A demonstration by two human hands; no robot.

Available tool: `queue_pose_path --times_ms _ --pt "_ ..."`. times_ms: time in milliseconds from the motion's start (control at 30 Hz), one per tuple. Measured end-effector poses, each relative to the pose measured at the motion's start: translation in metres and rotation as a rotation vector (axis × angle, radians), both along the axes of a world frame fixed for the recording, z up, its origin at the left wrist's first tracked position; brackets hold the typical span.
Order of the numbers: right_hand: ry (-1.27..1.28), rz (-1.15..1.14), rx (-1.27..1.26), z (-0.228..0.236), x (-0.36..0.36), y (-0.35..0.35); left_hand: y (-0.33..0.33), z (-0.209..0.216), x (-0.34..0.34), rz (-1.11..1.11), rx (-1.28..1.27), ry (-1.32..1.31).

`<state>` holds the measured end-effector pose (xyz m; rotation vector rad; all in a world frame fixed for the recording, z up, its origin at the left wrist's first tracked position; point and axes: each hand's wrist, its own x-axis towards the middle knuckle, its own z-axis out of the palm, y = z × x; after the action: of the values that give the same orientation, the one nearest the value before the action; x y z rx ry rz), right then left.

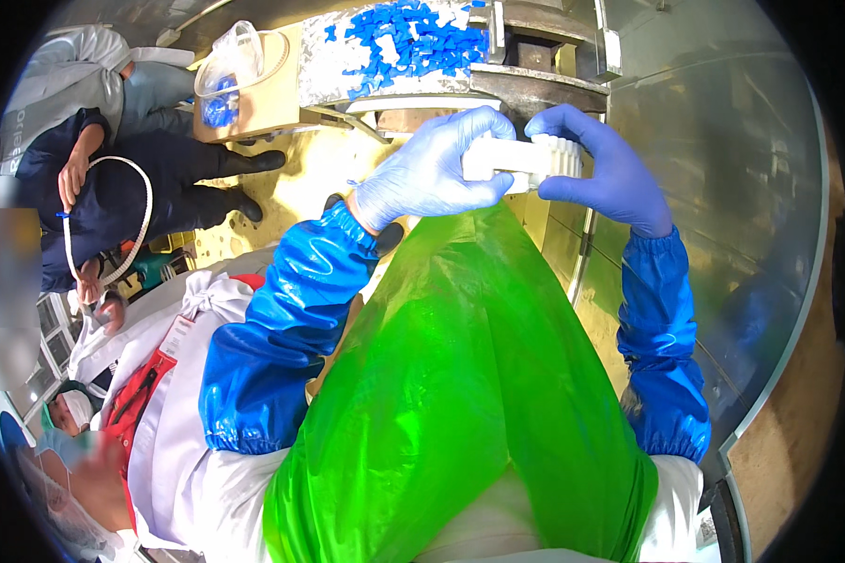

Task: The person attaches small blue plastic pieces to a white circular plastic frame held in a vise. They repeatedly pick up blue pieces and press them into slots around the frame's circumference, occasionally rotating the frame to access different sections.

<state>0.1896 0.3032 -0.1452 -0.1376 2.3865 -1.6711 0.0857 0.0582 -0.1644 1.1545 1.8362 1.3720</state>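
Note:
Both my hands, in thin blue-violet gloves, are up in front of me at the top centre. Between them is a white plastic piece (526,161) with a row of ridges along its right side, perhaps a folded length of segmented strip. My left hand (441,167) grips its left end, with the thumb under it and the fingers behind. My right hand (599,161) curls round the ridged right end, fingers above and thumb below. Its exact kind I cannot make out. Shiny blue sleeve covers run up both forearms, and a green apron hangs below.
Beyond my hands stands a metal table (324,75) heaped with small blue pieces (413,42) and some white ones. A cardboard box (286,70) with a clear bag adjoins it. At left, a person holds a white ribbed loop (145,202); others stand nearby. A metal wall (723,188) rises at right.

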Motion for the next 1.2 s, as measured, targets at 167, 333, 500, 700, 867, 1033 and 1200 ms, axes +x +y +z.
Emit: queue_pose_path --times_ms 167,333,500,700,867,1033,1200 --pt "-0.028 0.063 -0.057 -0.007 -0.013 -0.002 -0.006 0.014 -0.014 0.000 -0.045 0.039" --pt "-0.047 0.080 -0.069 0.014 -0.020 -0.013 -0.017 0.048 -0.024 -0.026 -0.108 0.107" --pt "0.152 0.119 -0.079 0.021 -0.037 -0.018 -0.026 0.070 -0.037 -0.063 -0.140 0.148" --pt "0.224 0.077 -0.051 0.028 -0.050 -0.021 -0.029 0.074 -0.047 -0.074 -0.131 0.237" --pt "0.208 0.090 -0.004 0.036 -0.061 -0.015 -0.026 0.065 -0.064 -0.085 -0.091 0.295" --pt "0.073 0.051 0.056 0.045 -0.072 -0.011 -0.021 0.071 -0.082 -0.124 -0.088 0.237" --pt "0.035 0.045 -0.029 0.036 -0.077 0.001 -0.020 0.053 -0.095 -0.188 -0.009 0.090"
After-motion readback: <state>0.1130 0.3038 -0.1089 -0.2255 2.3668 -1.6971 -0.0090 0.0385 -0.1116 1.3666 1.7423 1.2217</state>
